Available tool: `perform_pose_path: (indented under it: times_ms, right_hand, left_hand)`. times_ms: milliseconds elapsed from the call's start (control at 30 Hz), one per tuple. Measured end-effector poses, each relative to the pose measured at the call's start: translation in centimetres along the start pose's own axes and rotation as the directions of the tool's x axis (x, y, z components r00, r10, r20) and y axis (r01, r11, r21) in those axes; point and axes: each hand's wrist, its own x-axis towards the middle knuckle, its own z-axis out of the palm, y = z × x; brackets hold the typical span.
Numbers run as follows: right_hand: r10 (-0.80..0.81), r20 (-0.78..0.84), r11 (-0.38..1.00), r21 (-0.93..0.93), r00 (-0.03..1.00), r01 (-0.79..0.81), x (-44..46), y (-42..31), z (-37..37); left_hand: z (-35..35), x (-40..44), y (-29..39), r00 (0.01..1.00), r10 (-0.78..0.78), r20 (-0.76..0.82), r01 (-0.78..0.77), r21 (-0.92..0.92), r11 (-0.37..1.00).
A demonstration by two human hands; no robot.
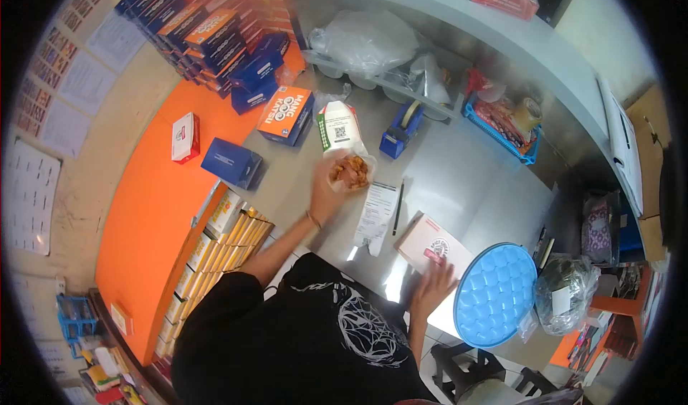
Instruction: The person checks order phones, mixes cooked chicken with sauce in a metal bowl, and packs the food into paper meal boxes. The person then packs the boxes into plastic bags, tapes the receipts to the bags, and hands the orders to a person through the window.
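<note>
Left fingers gripping an open food box by its side, toward the surface's left edge, right fingers spread at a pale closed box, contact unclear, near edge, receipt and dark pen between boxes, tape dispenser farther back.

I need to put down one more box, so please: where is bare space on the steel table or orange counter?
Bare steel lies between the tape dispenser, the pen and the blue basket. Another patch: the orange counter, below the red-and-white box. Crowded: around the left hand, with food, open carton and boxes.
</note>
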Motion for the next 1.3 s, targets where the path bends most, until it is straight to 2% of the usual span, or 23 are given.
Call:
perform_pose_path:
  times_ms: [33, 133, 167, 200, 300, 400, 467, 533, 567, 633, 667, 700, 767, 800, 833, 900, 933, 1000, 1033, 1100, 1133, 1200, 1300]
  right_hand:
    - [0.048, -0.115, 0.998, 0.052, 0.992, -0.042, 0.2, -1.1, 0.3]
    - [0.0, -0.193, 0.872, 0.481, 0.981, 0.094, 5.5, -11.6, 2.2]
    - [-0.014, -0.049, 0.777, 0.628, 0.999, 0.042, 7.4, -15.9, 3.1]
    - [-0.092, 0.155, 0.646, 0.761, 0.984, -0.06, 9.6, -20.0, 3.8]
    - [-0.227, -0.074, 0.83, 0.508, 0.971, 0.232, 13.8, -28.0, 12.4]
    - [-0.307, 0.099, 0.929, 0.245, 0.947, 0.276, 12.8, -29.6, 15.7]
    - [-0.294, 0.203, 0.924, 0.31, 0.934, 0.224, 10.1, -28.5, 15.9]
    - [-0.291, 0.298, 0.913, 0.371, 0.909, 0.171, 7.5, -26.5, 15.3]
    - [-0.337, 0.233, 0.865, 0.46, 0.912, 0.201, 6.4, -25.2, 14.6]
    - [-0.358, 0.167, 0.814, 0.538, 0.919, 0.219, 5.2, -23.3, 12.9]
    - [-0.347, 0.202, 0.79, 0.589, 0.916, 0.17, 5.4, -22.8, 11.6]
    - [-0.345, 0.237, 0.763, 0.635, 0.908, 0.123, 5.3, -22.3, 10.7]
    - [-0.131, 0.165, 0.74, 0.673, 0.978, -0.015, 4.9, -21.4, 9.8]
    - [-0.044, 0.019, 0.774, 0.633, 0.999, 0.022, 4.7, -20.8, 9.5]
    - [0.079, -0.043, 0.82, 0.571, 0.996, -0.04, 4.0, -19.8, 9.8]
    - [0.321, 0.039, 0.745, 0.607, 0.946, -0.278, 3.8, -19.5, 9.3]
    - [0.349, 0.021, 0.718, 0.637, 0.937, -0.281, 3.9, -19.4, 9.8]
    - [0.394, 0.009, 0.677, 0.674, 0.919, -0.296, 5.3, -19.8, 10.7]
    - [0.411, 0.014, 0.597, 0.752, 0.912, -0.28, 5.9, -19.0, 12.4]
    - [0.477, 0.09, 0.419, 0.851, 0.874, -0.316, 7.6, -18.5, 14.4]
    - [0.479, 0.087, 0.418, 0.853, 0.874, -0.314, 8.5, -18.3, 15.1]
    - [0.449, 0.344, -0.151, 0.939, 0.825, -0.309, 9.9, -18.1, 15.9]
    - [0.185, 0.228, 0.007, 0.972, 0.956, -0.233, 10.9, -18.2, 13.8]
  left_hand:
    - [-0.2, 3.1, -4.5, 0.932, -0.141, -0.333, 0.174, 0.071, 0.982]
    - [-0.3, 9.5, -14.8, 0.825, -0.37, -0.427, 0.319, -0.188, 0.929]
    - [-1.5, 10.6, -14.1, 0.814, -0.576, -0.075, 0.513, -0.375, 0.773]
    - [-2.3, 11.6, -13.5, 0.686, -0.659, 0.308, 0.716, -0.445, 0.537]
    - [-4.6, 9.8, -16.1, 0.678, -0.673, 0.296, 0.723, -0.435, 0.537]
    - [-9.0, 3.6, -11.7, 0.771, -0.418, 0.479, 0.627, -0.682, 0.375]
    - [-12.4, 1.4, -11.8, 0.715, -0.333, 0.615, 0.699, -0.644, 0.312]
    - [-15.4, 1.4, -12.7, 0.585, -0.199, 0.786, 0.737, -0.412, 0.536]
    - [-15.2, 2.1, -12.3, 0.561, -0.194, 0.805, 0.751, -0.396, 0.529]
    - [-13.4, 4.1, -10.7, 0.669, -0.029, 0.743, 0.188, -0.131, 0.973]
    - [-11.9, 5.1, -10.4, 0.605, 0.175, 0.777, 0.01, -0.228, 0.974]
    - [-11.0, 6.2, -10.4, 0.595, 0.178, 0.784, 0.016, -0.233, 0.972]
    - [-9.8, 7.6, -10.0, 0.204, 0.388, 0.899, -0.181, -0.354, 0.917]
    - [-9.6, 7.2, -9.4, 0.349, 0.328, 0.878, -0.048, -0.333, 0.942]
    - [-9.8, 7.2, -8.9, 0.347, 0.329, 0.878, -0.048, -0.334, 0.941]
    - [-10.3, 7.5, -7.8, 0.551, 0.247, 0.797, -0.262, -0.115, 0.958]
    - [-9.9, 6.8, -7.9, 0.548, 0.251, 0.798, -0.265, -0.119, 0.957]
    - [-8.5, 4.7, -8.9, 0.766, 0.045, 0.641, 0.051, -0.131, 0.99]
    - [-7.5, 4.1, -9.5, 0.764, 0.05, 0.644, 0.045, -0.131, 0.99]
    - [-5.4, 3.9, -9.8, 0.697, -0.228, 0.68, 0.599, -0.377, 0.707]
    - [-4.9, 4.2, -9.5, 0.629, -0.292, 0.72, 0.704, -0.369, 0.607]
    - [-4.1, 5.4, -10.6, 0.589, -0.252, 0.768, 0.686, -0.31, 0.659]
    - [-5.2, 7.5, -9.0, 0.499, -0.16, 0.852, 0.62, -0.221, 0.753]
